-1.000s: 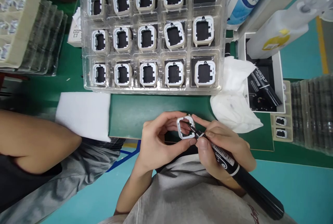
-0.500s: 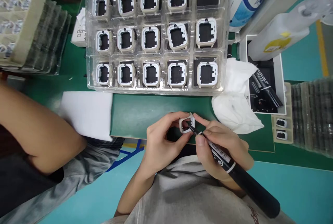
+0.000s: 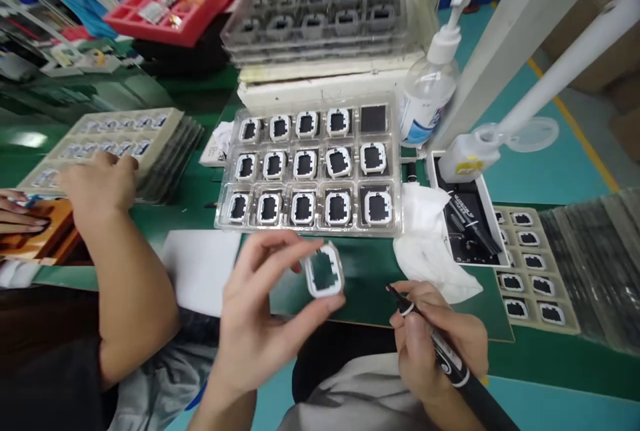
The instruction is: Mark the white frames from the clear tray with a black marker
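Observation:
Between thumb and fingers, my left hand (image 3: 273, 304) pinches a white square watch frame (image 3: 337, 279) with rounded corners, raised over the green mat near the tray's front edge. My right hand (image 3: 440, 341) grips a black marker pen (image 3: 443, 354), its dark tip bare and pointing up-left, apart from the frame. Behind them lies a clear plastic tray (image 3: 320, 229) with rows of similar white frames in its compartments. The compartment at its far right corner shows only a black pad (image 3: 373, 119).
White tissues (image 3: 435, 244) lie beside a white box (image 3: 506, 257) of markers. A pump bottle (image 3: 430, 101) and a white bottle (image 3: 467, 157) stand behind. Stacked trays (image 3: 315, 31) rise at the back. A co-worker's hand (image 3: 103, 181) reaches over trays at left.
The view has tilted up, showing more of the bench. My left hand has lifted the frame away from the marker tip; the two are now apart. A co-worker's hands have come into view.

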A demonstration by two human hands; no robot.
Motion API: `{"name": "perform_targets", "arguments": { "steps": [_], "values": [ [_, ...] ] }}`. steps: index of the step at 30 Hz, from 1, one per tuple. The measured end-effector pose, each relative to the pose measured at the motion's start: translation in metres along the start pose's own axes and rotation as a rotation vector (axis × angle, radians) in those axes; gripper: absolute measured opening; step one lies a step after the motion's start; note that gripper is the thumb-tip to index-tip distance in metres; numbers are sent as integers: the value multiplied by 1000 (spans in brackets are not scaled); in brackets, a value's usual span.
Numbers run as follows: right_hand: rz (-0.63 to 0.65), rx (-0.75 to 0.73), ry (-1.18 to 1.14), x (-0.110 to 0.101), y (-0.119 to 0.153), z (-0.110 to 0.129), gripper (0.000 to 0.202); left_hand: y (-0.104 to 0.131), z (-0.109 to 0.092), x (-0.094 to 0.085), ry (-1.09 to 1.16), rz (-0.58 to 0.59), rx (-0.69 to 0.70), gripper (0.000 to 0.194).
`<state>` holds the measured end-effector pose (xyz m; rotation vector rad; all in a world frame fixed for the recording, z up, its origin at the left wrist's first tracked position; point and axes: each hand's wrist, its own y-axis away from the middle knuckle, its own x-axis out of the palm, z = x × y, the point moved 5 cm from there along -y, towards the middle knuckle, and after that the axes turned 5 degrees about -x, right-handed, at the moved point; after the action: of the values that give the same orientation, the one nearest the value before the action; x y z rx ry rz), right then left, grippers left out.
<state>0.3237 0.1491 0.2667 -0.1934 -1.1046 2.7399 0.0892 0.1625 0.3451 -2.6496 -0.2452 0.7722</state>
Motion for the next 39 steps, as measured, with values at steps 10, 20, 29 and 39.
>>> {"name": "perform_targets", "arguments": {
  "steps": [10, 20, 29, 39],
  "values": [
    [-68, -39, -9, 7, -7, 11, 26, -221, 20, 84, -379, 95, 255, 35],
    [-29, -12, -18, 2, 4, 5, 28, -134, -4, 33, -384, 94, 298, 16],
    [27, 52, 18, -2, 12, -15, 12, -11, 42, -4, -758, 90, 360, 15],
    [38, 70, 73, 1, 16, -19, 18, -25, 53, -6, -737, -2, 384, 6]
  ]
}}
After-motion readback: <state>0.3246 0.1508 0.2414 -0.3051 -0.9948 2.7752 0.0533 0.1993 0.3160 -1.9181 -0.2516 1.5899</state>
